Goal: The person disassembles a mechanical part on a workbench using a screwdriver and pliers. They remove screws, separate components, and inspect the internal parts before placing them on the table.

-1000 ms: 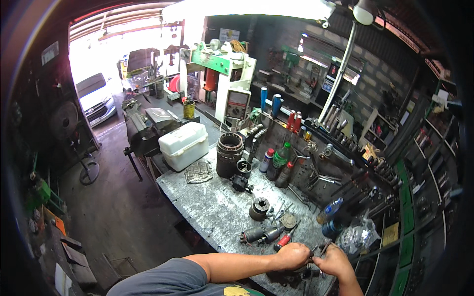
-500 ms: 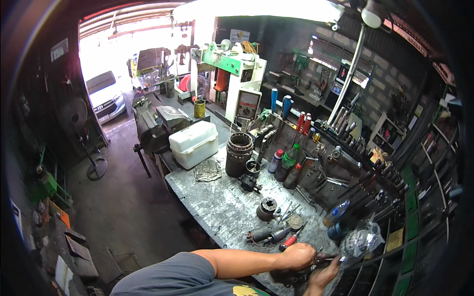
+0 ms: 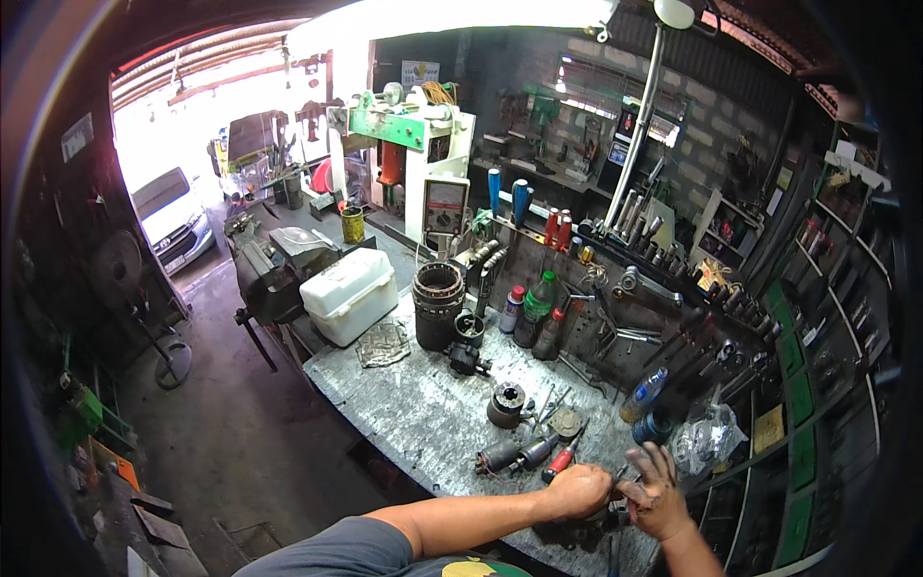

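Observation:
Near the bench's right front edge, my left hand (image 3: 582, 490) is closed in a fist, knuckles up. It grips something I cannot make out; a thin dark piece sticks out toward my right hand (image 3: 659, 500). My right hand is raised just beside it with fingers spread, its thumb side close to that piece. Dark metal parts lie below both hands, partly hidden. Just beyond my left fist lies a red-handled screwdriver (image 3: 560, 464). Left of it are two small cylindrical motors (image 3: 500, 456), and a round metal cap (image 3: 565, 421) sits behind.
On the metal bench (image 3: 385, 404) stand a ring-shaped part (image 3: 505, 404), a tall dark cylindrical housing (image 3: 438, 313), a white plastic box (image 3: 349, 296) and a green-capped bottle (image 3: 536, 308). A crumpled clear plastic bag (image 3: 710, 438) lies right of my hands. Tools hang along the back panel.
My right hand has lifted and its fingers have spread, where before it was lower and curled near the piece. My left fist stays at nearly the same spot. The whole view has shifted slightly.

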`<state>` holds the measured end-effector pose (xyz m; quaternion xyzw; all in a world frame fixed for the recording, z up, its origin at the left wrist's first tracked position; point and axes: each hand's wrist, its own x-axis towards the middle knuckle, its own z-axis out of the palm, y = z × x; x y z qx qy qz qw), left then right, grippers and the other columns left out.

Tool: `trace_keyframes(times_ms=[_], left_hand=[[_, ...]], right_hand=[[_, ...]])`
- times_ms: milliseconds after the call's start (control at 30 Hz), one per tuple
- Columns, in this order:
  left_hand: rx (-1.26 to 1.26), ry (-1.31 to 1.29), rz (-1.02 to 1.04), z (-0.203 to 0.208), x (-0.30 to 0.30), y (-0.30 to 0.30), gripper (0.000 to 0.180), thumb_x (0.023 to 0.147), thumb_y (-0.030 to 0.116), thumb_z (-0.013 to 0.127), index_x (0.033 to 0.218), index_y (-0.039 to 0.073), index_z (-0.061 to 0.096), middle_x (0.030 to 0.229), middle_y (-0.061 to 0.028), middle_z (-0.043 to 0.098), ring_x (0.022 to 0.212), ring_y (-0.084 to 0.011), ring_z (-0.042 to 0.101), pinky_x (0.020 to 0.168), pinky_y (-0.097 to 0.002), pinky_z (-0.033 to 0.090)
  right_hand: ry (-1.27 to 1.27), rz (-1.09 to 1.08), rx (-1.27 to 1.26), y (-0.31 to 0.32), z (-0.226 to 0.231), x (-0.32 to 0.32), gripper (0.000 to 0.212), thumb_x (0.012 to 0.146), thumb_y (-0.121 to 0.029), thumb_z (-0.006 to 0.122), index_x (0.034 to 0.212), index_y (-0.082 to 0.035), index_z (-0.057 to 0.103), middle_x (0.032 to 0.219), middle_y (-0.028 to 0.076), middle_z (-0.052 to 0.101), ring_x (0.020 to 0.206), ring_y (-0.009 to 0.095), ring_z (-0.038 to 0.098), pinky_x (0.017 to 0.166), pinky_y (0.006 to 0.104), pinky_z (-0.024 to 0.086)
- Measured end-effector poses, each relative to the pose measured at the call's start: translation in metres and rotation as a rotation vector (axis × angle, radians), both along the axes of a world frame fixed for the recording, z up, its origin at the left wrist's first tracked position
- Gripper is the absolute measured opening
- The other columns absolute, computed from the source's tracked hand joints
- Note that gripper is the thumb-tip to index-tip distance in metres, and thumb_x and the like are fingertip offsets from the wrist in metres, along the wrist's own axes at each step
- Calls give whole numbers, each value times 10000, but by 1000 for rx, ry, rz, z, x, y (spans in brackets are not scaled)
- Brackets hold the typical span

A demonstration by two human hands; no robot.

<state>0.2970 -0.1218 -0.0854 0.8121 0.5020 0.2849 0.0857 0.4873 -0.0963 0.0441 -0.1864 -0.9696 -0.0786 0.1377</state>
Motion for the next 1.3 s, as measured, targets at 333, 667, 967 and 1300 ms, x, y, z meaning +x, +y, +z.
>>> trace_keyframes(times_ms=[333, 667, 967, 1300], left_hand=[[-62, 29, 8, 8, -2, -2, 352, 941, 328, 716, 797, 14, 781, 806, -234, 770, 769, -381, 793, 714, -471, 637], [-116, 27, 34, 8, 0, 1, 366, 993, 440, 715, 960, 88, 807, 846, -216, 779, 733, -398, 781, 683, -516, 642], [-175, -92, -1, 32, -3, -3, 311, 1000, 367, 708, 1091, 90, 818, 973, -205, 802, 889, -412, 787, 801, -528, 634], [-290, 74, 96, 35, 1, -1, 333, 974, 409, 753, 1017, 85, 818, 970, -217, 800, 939, -438, 783, 854, -543, 621]], right_hand=[[1618, -182, -1382, -10, -106, -28, 417, 1168, -349, 527, 1218, 36, 678, 634, 34, 523, 544, 168, 517, 1119, 523, 536], [-407, -333, -250, 14, 12, 3, 345, 1046, -307, 671, 1339, -152, 766, 1483, 110, 694, 1466, 347, 568, 1308, 646, 258], [1229, -464, -778, -44, -88, -30, 297, 1136, -251, 637, 1245, 10, 726, 1055, 158, 788, 975, 284, 756, 939, 390, 586], [-137, -517, -622, 19, -11, -2, 357, 1011, -335, 746, 1276, -95, 750, 1273, 203, 739, 1342, 373, 643, 1222, 567, 429]])
